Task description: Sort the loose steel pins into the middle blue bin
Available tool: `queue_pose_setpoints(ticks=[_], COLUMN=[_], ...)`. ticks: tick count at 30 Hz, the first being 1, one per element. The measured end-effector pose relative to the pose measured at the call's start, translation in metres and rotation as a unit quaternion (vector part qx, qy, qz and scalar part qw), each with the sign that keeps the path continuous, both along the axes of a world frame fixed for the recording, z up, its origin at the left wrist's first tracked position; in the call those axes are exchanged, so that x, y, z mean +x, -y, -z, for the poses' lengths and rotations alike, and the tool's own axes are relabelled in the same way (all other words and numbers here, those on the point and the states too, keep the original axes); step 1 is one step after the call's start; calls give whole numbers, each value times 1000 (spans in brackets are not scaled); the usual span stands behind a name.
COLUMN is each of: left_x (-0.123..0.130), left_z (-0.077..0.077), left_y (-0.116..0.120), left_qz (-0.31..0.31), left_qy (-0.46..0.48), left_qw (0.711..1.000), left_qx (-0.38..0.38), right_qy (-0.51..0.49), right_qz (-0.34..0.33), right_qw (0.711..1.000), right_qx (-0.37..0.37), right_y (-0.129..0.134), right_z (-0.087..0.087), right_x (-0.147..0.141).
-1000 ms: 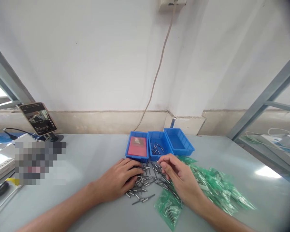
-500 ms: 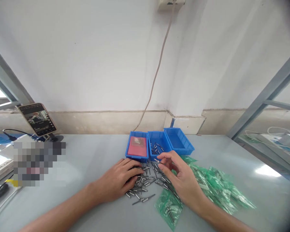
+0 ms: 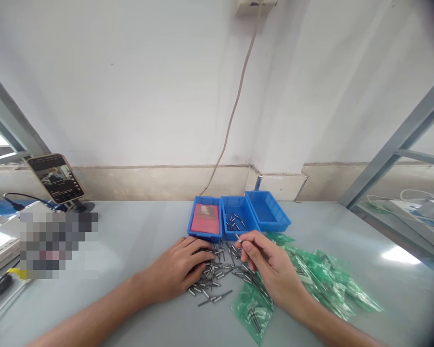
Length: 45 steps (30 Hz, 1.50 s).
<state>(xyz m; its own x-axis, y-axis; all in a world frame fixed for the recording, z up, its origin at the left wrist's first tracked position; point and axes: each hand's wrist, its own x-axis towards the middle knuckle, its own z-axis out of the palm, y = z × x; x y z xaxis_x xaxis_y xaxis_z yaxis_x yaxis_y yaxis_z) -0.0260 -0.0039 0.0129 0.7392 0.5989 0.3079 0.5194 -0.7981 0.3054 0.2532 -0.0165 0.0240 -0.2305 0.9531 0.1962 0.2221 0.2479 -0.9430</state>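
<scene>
My right hand pinches a small metal pin between thumb and index finger, just in front of the middle blue bin. My left hand lies palm down, fingers stretched over the left edge of a loose pile of metal pins; whatever is under its palm is hidden. These pins have a shiny thick part and a thinner dark part. More pins lie inside the middle bin. Under and beside my right hand is another bunch of pins, pointing mostly one way.
The left blue bin holds a pink sheet with a small clear bag on it. A third blue bin stands at right. Green plastic bags spread to the right, and one bag with pins lies nearer. A phone stands at left.
My right hand has turned and drawn slightly back from the middle bin; the pin in its fingertips now points up. My left hand has stayed in place.
</scene>
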Motion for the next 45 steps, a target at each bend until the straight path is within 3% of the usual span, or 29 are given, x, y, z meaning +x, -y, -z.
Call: queue_pose_setpoints(ticks=[8, 15, 27, 45], left_x=[0, 0, 0, 0], left_z=[1, 1, 2, 2], left_y=[-1, -2, -1, -1], left_qz=[2, -4, -3, 1], left_qy=[-3, -9, -3, -7], left_qw=[1000, 1000, 1000, 1000], left_qx=[2, -5, 4, 13], right_qy=[-20, 49, 72, -33], right_qz=[22, 26, 37, 37], right_qw=[1000, 997, 995, 998], right_qx=[4, 52, 63, -43], right_y=[0, 2, 2, -5], right_z=[-3, -4, -7, 0], right_x=[-2, -3, -3, -1])
